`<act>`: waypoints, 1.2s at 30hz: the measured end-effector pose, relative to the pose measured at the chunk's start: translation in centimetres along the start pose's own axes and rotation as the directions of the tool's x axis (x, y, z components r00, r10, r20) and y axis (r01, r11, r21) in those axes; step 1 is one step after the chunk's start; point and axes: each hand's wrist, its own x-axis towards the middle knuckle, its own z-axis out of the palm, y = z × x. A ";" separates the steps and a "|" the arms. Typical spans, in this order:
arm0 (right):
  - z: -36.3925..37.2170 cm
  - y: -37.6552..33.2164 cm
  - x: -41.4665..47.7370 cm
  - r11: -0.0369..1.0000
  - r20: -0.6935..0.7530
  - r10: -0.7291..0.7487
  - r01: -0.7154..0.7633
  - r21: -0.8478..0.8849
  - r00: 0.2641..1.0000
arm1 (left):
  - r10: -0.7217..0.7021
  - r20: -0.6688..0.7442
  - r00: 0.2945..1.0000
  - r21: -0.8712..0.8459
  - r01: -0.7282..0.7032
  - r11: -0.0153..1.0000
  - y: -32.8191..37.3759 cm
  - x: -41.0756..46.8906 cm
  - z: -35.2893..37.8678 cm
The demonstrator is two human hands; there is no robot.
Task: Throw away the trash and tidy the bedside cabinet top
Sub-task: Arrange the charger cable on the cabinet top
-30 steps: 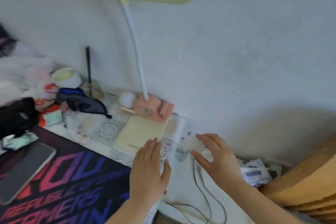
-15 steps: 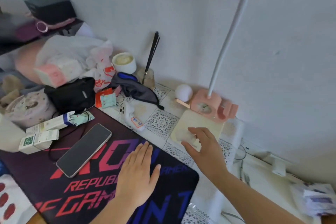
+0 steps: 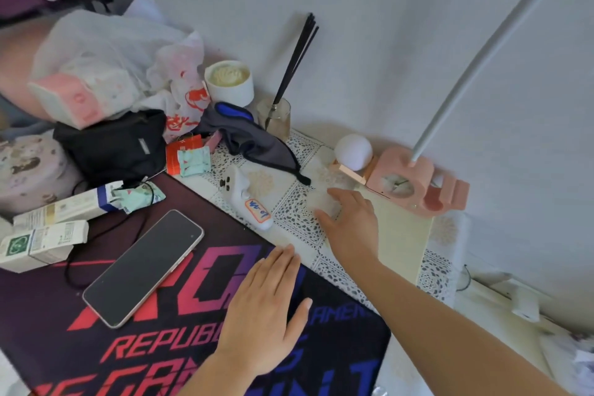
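Note:
The bedside cabinet top carries a lace cloth (image 3: 294,214) and a dark gaming mat (image 3: 135,344). My right hand (image 3: 352,227) reaches over the lace cloth, its fingers and thumb curled on a crumpled clear plastic scrap (image 3: 324,204). My left hand (image 3: 266,309) lies flat on the mat with fingers apart, holding nothing. Mint green wrappers (image 3: 193,162) (image 3: 138,199) and a red packet (image 3: 180,151) lie to the left. A white handheld device with an orange label (image 3: 249,202) rests just left of my right hand.
A phone (image 3: 143,267) lies on the mat. A black pouch (image 3: 112,145), grey eye mask (image 3: 254,135), candle jar (image 3: 228,80), reed diffuser (image 3: 276,116), plastic bags (image 3: 112,48) and small boxes (image 3: 41,241) crowd the left and back. A pink lamp base (image 3: 414,186) stands against the wall.
My view has swung left from the cabinet's right end to its cluttered left side. My right hand has carried the pale scrap left across the cream pad; my left hand moved onto the mat.

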 end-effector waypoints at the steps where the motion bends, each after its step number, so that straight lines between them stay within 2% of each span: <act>1: 0.1 -0.1 0.2 1.000 -0.005 0.014 -0.014 -0.013 1.000 | -0.006 0.005 1.000 -0.008 0.006 1.000 0.0 0.0 0.0; 8: 0.7 0.6 1.4 0.989 0.019 0.071 -0.068 -0.133 0.997 | -0.006 0.012 1.000 -0.039 0.006 0.999 -0.2 0.2 0.3; 20: 0.7 1.4 1.4 0.978 0.043 0.025 -0.016 -0.206 0.999 | -0.013 0.025 1.000 -0.062 0.014 0.998 -0.1 0.3 -0.1; 23: 0.2 1.2 1.0 0.987 0.044 0.035 -0.028 -0.160 0.998 | -0.011 0.022 1.000 -0.054 0.012 0.998 -0.1 0.3 -0.2; 29: -5.3 2.4 -2.9 0.995 -0.031 0.015 -0.012 0.095 0.999 | -0.003 0.050 0.999 0.019 0.002 1.000 0.3 0.2 -0.5; 32: -9.4 6.0 -6.6 0.984 -0.088 0.109 -0.094 0.153 0.990 | -0.001 0.084 0.996 0.091 -0.007 0.996 0.7 0.3 -0.8; 36: -14.7 12.9 -11.5 0.961 -0.156 0.272 -0.258 0.102 0.950 | -0.010 0.057 0.998 0.075 0.006 0.997 2.7 0.9 -1.0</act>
